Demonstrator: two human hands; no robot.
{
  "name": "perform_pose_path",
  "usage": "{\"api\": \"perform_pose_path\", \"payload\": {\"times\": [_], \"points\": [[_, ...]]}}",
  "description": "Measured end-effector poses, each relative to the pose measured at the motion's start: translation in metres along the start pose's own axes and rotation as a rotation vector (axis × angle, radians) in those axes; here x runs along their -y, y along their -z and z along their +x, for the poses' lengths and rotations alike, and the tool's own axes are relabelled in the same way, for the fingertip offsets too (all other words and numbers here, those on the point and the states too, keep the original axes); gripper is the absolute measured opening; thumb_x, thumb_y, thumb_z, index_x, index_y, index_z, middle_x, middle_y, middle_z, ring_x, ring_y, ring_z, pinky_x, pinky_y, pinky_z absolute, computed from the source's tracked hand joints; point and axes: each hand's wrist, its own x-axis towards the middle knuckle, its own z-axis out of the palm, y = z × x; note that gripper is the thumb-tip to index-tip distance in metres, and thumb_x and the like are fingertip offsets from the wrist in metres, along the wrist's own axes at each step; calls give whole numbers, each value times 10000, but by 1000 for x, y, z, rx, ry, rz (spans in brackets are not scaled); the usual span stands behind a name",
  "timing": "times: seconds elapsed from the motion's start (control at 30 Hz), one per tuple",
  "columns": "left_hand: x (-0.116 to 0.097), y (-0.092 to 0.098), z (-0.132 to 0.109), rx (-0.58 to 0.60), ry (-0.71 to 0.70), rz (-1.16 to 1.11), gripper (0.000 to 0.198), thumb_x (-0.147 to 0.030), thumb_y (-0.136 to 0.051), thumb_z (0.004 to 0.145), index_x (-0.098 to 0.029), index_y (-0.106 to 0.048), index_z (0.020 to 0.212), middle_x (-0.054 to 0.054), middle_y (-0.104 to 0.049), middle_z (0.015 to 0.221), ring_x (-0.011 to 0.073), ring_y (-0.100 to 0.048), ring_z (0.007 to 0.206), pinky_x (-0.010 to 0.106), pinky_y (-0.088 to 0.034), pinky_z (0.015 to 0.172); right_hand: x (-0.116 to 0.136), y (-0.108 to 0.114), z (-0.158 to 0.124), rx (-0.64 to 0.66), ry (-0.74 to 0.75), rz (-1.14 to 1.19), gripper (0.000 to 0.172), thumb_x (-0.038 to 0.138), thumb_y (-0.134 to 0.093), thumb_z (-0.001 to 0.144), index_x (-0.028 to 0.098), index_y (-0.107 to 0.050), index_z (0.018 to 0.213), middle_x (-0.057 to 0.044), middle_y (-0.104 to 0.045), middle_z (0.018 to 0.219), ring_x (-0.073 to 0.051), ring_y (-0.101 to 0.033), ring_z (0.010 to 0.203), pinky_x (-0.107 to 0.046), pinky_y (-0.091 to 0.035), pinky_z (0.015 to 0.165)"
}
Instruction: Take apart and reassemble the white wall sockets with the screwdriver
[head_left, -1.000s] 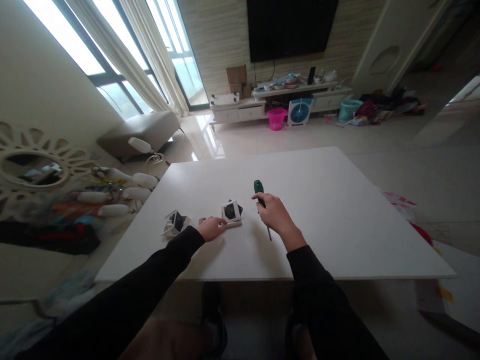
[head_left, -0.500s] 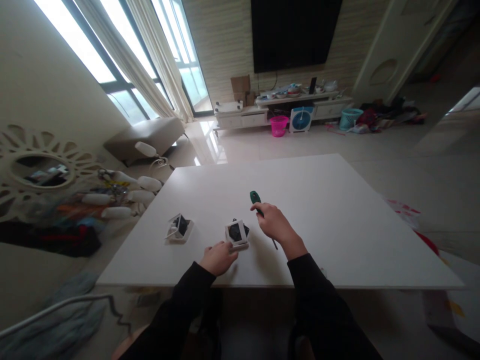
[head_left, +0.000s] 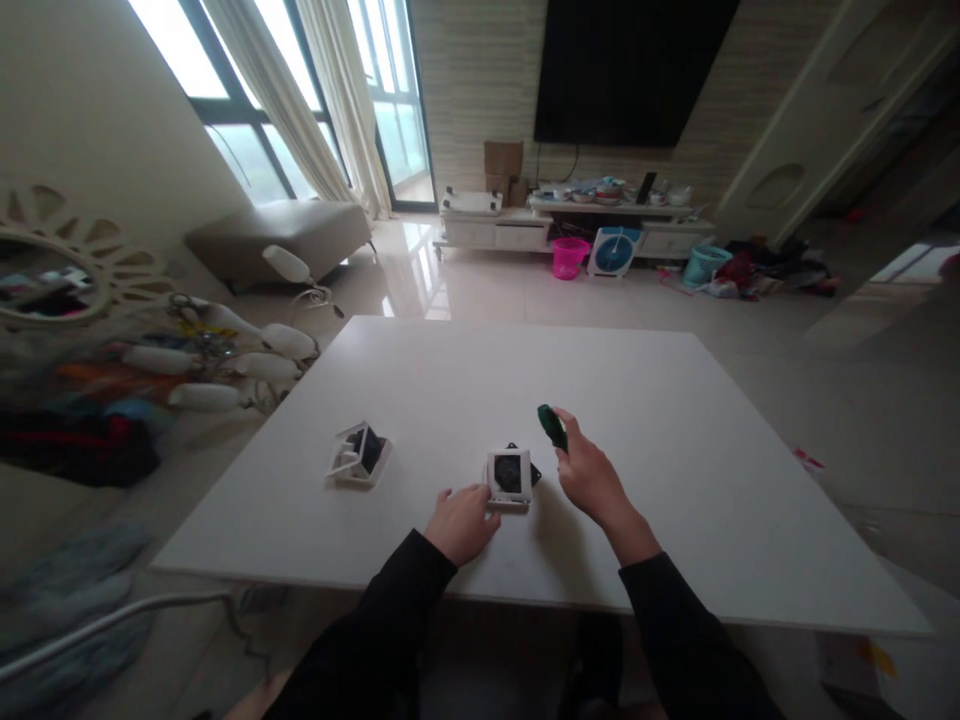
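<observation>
A white square frame with a black part [head_left: 512, 474] inside it lies on the white table [head_left: 480, 370]; dark tabs stick out behind it. My left hand [head_left: 461, 522] grips its lower left corner, fingers at the left side and thumb near the bottom edge. To the right, my right hand [head_left: 589, 478] is closed around a screwdriver [head_left: 552, 427], above the table and apart from the frame. Its green handle end points up and away; its shaft is hidden now. A second white frame piece with a black part [head_left: 360, 455] stands tilted open at the left.
A lamp with several white shades [head_left: 289, 342] borders the table's left edge. Beyond the table are a grey bench [head_left: 285, 240], a pink basket [head_left: 570, 257], a blue and white fan [head_left: 613, 251] and a low cabinet [head_left: 517, 235].
The view has shifted. The screwdriver has turned in my right hand, so its shaft no longer shows below the hand. My left hand stays on the white frame, which now looks squarer to me.
</observation>
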Motion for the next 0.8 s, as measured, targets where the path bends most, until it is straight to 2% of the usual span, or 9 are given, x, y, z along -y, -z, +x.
{"api": "perform_pose_path", "payload": {"times": [0.23,0.37,0.5,0.6,0.73,0.77,0.8], "points": [[5,6,0,64,-62,-1,374,-310,-504,932,-205,-590,1280,162,-664,1412,348,-623,1327,558,-403,1142,12,-16,-2,-59,-60,70,579,203,-431,963,272,-372,1535,-132,-722,1227,-315,-708,1045,-430,-523,902],[-1,7,-7,72,-75,43,463,-331,-528,918,-197,-534,1360,185,-587,1500,362,-582,1376,558,-414,1143,21,-22,-11,-89,15,198,579,165,-423,930,218,-391,1505,-154,-671,1310,-281,-681,1097,-420,-518,972],[-15,6,-17,87,-26,101,468,-392,-523,927,-159,-546,1332,221,-613,1438,388,-620,1313,537,-455,1103,29,-20,-20,-150,137,233,540,111,-403,866,173,-476,1398,-158,-639,1318,-251,-639,1165,-379,-484,1014],[-23,2,-19,88,-10,124,501,-395,-526,928,-133,-523,1355,211,-622,1423,381,-629,1298,539,-474,1095,34,-13,-28,-179,115,175,374,151,-458,850,210,-573,1200,-102,-694,1111,-244,-657,1005,-336,-478,875],[-26,-1,-15,77,-27,131,508,-377,-523,940,-99,-509,1365,223,-610,1435,366,-606,1340,521,-486,1104,34,-4,-38,-147,-70,56,64,260,-560,871,261,-595,925,-22,-690,798,-213,-618,752,-289,-352,673],[-26,-2,-14,77,-34,129,503,-374,-521,943,-98,-508,1363,224,-601,1448,364,-604,1345,515,-490,1103,32,-4,-39,-139,-100,35,32,278,-563,885,260,-587,875,-23,-689,777,-207,-611,738,-286,-324,656],[-26,-2,-13,76,-40,127,497,-371,-524,944,-101,-508,1361,222,-592,1460,361,-603,1347,509,-493,1101,30,-4,-39,-129,-119,19,73,292,-561,899,256,-578,838,-28,-694,776,-202,-609,735,-284,-303,646]]}}
